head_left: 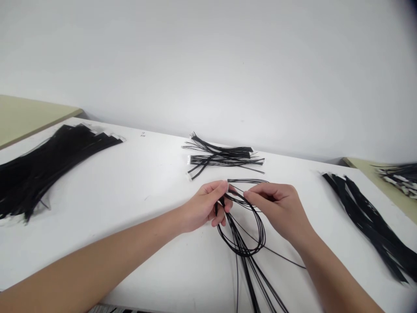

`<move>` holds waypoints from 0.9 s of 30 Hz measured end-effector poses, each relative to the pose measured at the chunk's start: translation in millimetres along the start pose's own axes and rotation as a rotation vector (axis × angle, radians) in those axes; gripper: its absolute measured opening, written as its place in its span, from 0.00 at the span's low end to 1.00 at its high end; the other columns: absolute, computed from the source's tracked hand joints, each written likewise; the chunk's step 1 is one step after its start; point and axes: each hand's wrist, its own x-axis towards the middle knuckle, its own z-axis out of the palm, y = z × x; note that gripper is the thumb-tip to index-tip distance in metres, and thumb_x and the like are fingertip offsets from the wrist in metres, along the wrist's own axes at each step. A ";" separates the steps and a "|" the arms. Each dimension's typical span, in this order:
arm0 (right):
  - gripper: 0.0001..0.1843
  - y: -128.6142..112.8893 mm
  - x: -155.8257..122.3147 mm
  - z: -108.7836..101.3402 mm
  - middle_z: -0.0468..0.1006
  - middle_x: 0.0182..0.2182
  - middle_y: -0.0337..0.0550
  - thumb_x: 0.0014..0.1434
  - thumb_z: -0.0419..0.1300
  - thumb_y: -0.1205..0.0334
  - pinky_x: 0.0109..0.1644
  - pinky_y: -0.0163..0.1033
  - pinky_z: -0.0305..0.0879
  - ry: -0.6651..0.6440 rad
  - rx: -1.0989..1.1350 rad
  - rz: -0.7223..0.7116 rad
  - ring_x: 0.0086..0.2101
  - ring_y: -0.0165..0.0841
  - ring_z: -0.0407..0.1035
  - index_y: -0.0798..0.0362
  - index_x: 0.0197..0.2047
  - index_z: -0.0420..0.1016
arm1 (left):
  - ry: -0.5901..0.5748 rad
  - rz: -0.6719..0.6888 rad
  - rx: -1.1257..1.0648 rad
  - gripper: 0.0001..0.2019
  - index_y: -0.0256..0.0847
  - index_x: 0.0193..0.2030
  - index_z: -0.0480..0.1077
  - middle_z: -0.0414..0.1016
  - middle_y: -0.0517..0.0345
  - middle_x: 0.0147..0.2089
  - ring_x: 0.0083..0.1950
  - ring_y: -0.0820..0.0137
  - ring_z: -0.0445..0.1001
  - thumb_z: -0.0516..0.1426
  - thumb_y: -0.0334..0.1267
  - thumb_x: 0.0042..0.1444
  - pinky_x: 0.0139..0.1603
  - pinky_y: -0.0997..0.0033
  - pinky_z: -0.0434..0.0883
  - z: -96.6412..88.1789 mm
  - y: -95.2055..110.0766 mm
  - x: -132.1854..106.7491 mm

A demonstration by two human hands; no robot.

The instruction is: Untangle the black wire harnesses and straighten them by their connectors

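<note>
Near the middle of the view, my left hand is closed on a wire harness, its thumb pressed against a small white connector. Thin black wires curve down from there in a loop, and others hang toward the bottom edge. To the right, my right hand pinches at the wires just beside the connector; its fingertips partly hide what lies between them. One single wire strays out to the right beneath my right wrist.
Behind my hands lies a small pile of short black wire bundles on the white table. A large stack of black harnesses is at left, more black bundles at right. Beige surfaces flank the table; a white wall rises behind.
</note>
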 end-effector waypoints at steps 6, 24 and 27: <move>0.11 -2.1 2.6 -1.3 0.61 0.17 0.36 0.51 0.62 0.61 0.24 0.33 0.49 0.000 0.102 0.055 0.22 0.25 0.52 0.55 0.20 0.73 | -0.020 -0.020 0.044 0.17 0.41 0.41 0.65 0.67 0.67 0.24 0.12 0.81 0.62 0.49 0.53 0.61 0.23 0.73 0.69 0.3 -0.1 -0.6; 0.11 8.9 -1.0 20.9 0.75 0.22 0.41 0.54 0.60 0.56 0.25 0.31 0.61 0.156 0.063 -0.072 0.23 0.27 0.63 0.56 0.28 0.77 | -0.001 0.018 0.135 0.17 0.40 0.40 0.62 0.68 0.65 0.25 0.14 0.80 0.64 0.51 0.53 0.60 0.26 0.71 0.71 7.7 -4.6 -1.8; 0.13 10.1 -1.2 20.9 0.76 0.23 0.42 0.55 0.59 0.55 0.26 0.32 0.62 0.147 0.033 -0.108 0.23 0.29 0.65 0.57 0.29 0.77 | -0.003 0.043 0.094 0.17 0.39 0.39 0.63 0.68 0.64 0.25 0.13 0.79 0.64 0.53 0.53 0.58 0.23 0.72 0.70 8.7 -5.1 -3.8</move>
